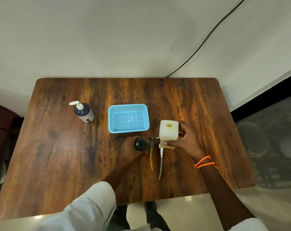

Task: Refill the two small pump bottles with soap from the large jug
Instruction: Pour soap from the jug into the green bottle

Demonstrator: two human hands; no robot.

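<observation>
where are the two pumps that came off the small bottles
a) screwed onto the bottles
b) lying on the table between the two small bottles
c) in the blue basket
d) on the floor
b: the dark pump and the white pump lie flat on the table, tubes toward the person, between the dark bottle and the white bottle.

A plain indoor room: wooden table against a white wall, tiled floor.

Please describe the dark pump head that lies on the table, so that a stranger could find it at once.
Start at the blue basket in the middle of the wooden table. Just in front of it, two pump heads lie side by side between the person's hands. The dark pump head has a yellowish tube; the white pump head has a clear one.
</observation>
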